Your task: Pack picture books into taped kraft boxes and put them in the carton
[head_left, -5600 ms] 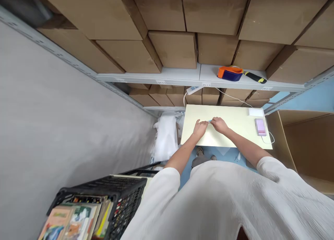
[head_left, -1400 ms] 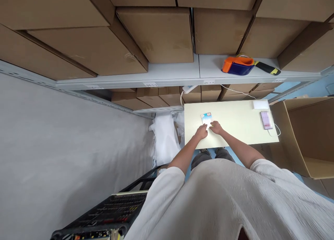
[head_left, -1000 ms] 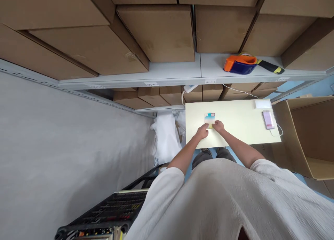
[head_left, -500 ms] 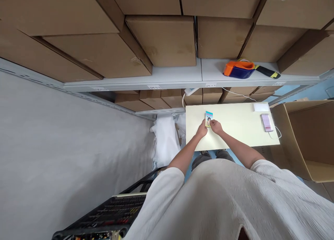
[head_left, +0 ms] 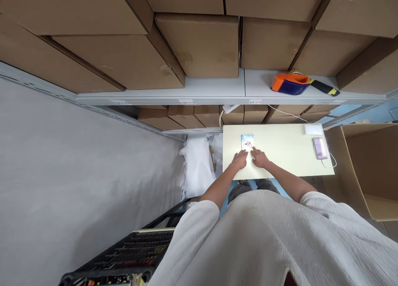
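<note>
A small, flat, booklet-like item [head_left: 248, 141] with a blue and white printed face lies on the pale yellow tabletop [head_left: 280, 149], toward its left side. My left hand [head_left: 240, 159] rests palm down with fingers stretched out, their tips at the item's lower left edge. At the lower right corner are the fingertips of my right hand [head_left: 260, 158], also palm down with fingers extended. Neither hand is wrapped round the item. Its exact kind is too small to make out.
On the table's right side are a white box [head_left: 313, 129] and a blurred purple item [head_left: 320, 148] by a white cable. An open carton [head_left: 351, 174] stands to the right. Above, a shelf [head_left: 214, 88] bears cartons and an orange-and-blue tape dispenser [head_left: 290, 84]. A black crate [head_left: 124, 253] sits lower left.
Both hands have let go of the small item and moved slightly toward me, fingers now flat at its near edge. It was held up between them; now it lies on the table, its visible face paler.
</note>
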Tool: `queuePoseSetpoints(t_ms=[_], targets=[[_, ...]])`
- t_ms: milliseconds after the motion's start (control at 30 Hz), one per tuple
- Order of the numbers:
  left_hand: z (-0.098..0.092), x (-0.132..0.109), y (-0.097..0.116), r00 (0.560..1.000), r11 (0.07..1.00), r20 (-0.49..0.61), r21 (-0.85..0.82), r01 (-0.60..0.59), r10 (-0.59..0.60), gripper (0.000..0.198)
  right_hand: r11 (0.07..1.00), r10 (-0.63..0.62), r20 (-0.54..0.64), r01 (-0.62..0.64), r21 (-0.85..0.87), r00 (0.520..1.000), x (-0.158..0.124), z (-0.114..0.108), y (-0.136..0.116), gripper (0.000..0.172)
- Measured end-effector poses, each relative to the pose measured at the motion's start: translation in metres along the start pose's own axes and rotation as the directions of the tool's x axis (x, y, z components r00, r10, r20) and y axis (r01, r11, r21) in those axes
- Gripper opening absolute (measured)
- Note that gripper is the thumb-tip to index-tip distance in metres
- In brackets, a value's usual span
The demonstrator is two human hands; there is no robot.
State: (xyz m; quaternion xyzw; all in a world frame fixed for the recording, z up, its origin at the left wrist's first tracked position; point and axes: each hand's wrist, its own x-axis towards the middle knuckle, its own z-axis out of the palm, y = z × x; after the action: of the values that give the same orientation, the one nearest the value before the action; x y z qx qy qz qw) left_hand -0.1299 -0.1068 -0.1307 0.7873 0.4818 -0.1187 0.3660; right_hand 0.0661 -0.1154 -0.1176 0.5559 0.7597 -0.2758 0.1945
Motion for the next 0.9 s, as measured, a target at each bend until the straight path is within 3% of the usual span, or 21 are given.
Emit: queuePoseSetpoints(t_ms=[167, 367, 633, 900], targets=[[-0.002, -0.004, 0.004, 0.999, 1.000, 0.034, 0.021, 0.019, -0.020, 0.076, 0.990, -0.038, 0.061, 0.046, -0.134, 0.997, -0.006, 0.006, 0.003, 0.088], [-0.005, -0.004, 0.003, 0.995, 0.994, 0.023, 0.039, 0.100, -0.101, 0.080, 0.988, -0.015, 0.107, 0.031, -0.151, 0.994, 0.010, 0.003, 0.000, 0.094], [-0.016, -0.009, -0.022, 0.970, 0.970, -0.058, -0.072, 0.231, -0.235, 0.089, 0.998, -0.040, 0.108, 0.045, -0.049, 0.993, 0.047, -0.010, -0.026, 0.105], [-0.026, -0.013, -0.049, 0.949, 0.951, -0.108, -0.118, 0.285, -0.298, 0.093, 0.993, -0.052, 0.117, 0.064, -0.101, 0.992, 0.076, -0.018, -0.059, 0.108]])
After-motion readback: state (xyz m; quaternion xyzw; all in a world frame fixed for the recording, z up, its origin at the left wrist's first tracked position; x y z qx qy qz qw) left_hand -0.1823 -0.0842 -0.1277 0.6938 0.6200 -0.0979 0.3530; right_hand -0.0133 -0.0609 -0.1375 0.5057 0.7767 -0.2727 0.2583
